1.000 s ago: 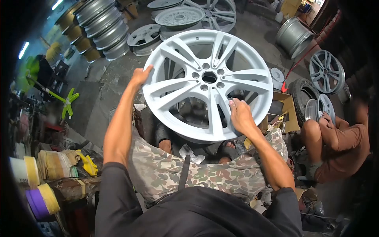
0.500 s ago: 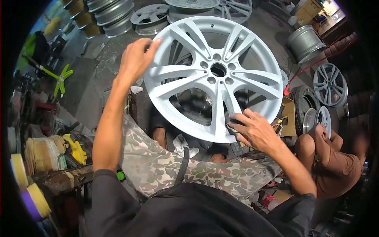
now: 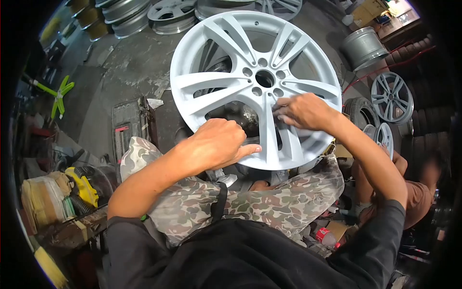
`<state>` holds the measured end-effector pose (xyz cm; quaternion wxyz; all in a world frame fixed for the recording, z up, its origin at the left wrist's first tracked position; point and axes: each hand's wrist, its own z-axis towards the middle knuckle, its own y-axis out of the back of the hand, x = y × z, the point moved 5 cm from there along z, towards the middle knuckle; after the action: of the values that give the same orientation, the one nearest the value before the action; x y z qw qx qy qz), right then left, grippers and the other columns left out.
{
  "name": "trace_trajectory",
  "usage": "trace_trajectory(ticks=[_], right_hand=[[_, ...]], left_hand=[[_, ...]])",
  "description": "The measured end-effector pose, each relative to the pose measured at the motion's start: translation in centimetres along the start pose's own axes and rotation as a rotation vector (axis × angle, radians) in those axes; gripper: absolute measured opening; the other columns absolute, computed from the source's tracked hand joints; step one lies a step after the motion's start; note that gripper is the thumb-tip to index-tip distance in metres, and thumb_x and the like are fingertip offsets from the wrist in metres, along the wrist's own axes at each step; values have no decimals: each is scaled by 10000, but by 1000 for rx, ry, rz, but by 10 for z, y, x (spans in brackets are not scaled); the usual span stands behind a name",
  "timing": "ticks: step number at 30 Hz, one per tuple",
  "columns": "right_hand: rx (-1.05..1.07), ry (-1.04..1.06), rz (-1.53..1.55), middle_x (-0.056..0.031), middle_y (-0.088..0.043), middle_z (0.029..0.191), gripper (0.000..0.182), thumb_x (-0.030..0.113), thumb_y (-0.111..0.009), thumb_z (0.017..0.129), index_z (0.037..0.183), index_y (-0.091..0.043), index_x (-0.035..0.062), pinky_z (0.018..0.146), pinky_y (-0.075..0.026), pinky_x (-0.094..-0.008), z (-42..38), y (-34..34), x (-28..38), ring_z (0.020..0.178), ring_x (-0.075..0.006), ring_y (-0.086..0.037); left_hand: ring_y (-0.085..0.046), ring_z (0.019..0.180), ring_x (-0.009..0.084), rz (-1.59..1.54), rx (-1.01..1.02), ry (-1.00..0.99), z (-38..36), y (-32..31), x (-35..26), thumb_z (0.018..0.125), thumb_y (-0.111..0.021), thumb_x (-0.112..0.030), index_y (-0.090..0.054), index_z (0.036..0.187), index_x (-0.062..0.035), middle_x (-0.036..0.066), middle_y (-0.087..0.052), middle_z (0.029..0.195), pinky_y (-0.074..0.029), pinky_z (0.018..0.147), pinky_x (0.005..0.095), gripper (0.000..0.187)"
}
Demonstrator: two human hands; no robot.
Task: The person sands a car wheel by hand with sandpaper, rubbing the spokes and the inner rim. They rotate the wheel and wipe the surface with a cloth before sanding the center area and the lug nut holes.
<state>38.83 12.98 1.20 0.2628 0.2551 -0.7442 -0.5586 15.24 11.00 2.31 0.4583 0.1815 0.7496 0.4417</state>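
Observation:
A large light-grey alloy wheel (image 3: pixel 267 127) faces up in front of my lap, with paired spokes around a centre hole. My left hand (image 3: pixel 214 144) is closed at its lower-left rim, thumb lying along the lip and the other fingers curled out of sight. Over the spokes just right of the hub, my right hand (image 3: pixel 308 111) has its fingers bent together against a spoke. Motion blurs those fingertips, and whatever is pinched under them cannot be made out. What supports the wheel from below is mostly hidden.
Stacked wheels (image 3: pixel 127 19) stand at the back left. Another wheel (image 3: pixel 392 98) and a tyre (image 3: pixel 361 113) are at the right, near a seated person (image 3: pixel 416 197). A yellow tool (image 3: pixel 82 185) lies left, a green stand (image 3: pixel 60 96) beyond, and a red-labelled bottle (image 3: pixel 326 237) lower right.
My left hand has come from the wheel's upper-left rim down to its lower-left rim. My right hand has moved up from the lower rim to the spokes near the hub.

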Motion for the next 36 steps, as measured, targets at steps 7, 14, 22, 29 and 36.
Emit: trace_trajectory(ticks=[7, 14, 22, 29, 36], right_hand=[[214, -15, 225, -164, -737, 1116, 296, 225, -636, 997, 895, -737, -34, 750, -600, -498, -55, 6, 78, 763, -421, -715], [-77, -290, 456, -250, -717, 1210, 294, 233, -645, 1018, 1030, -770, -32, 861, -581, -518, -92, 41, 70, 944, -447, -722], [-100, -383, 660, -238, -651, 1097, 260, 135, -632, 1015, 1147, -724, -68, 936, -531, -474, -83, 4, 104, 1040, -416, -659], [-739, -360, 1096, -71, -471, 1011, 366, 286, -513, 1159, 1146, -701, -28, 858, -441, -317, -105, 47, 81, 909, -187, -503], [-1076, -311, 617, -138, -496, 1051, 320, 310, -616, 1112, 1121, -712, 4, 852, -507, -385, -106, 26, 62, 920, -276, -578]], left_hand=[[-689, 771, 488, 14, 116, 84, -14, -4, -1, 1035, -640, -543, -711, 736, 85, 280, -677, 762, -550, 724, 539, 699], [-688, 758, 489, 35, -59, -65, -20, -12, -17, 992, -707, -524, -707, 701, 63, 270, -675, 739, -543, 704, 538, 655], [-690, 727, 466, 88, -23, -145, -9, -7, -39, 1013, -689, -518, -761, 828, 28, 254, -686, 721, -553, 712, 520, 581], [-747, 841, 182, -658, -115, -159, 29, 5, -47, 1116, -624, -345, -648, 1454, -13, 152, -774, 1039, -584, 780, 353, 474], [-734, 979, 179, -1173, -292, -90, 39, -1, -72, 1145, -553, -186, -611, 1471, -22, 116, -709, 1211, -602, 850, 325, 370]])
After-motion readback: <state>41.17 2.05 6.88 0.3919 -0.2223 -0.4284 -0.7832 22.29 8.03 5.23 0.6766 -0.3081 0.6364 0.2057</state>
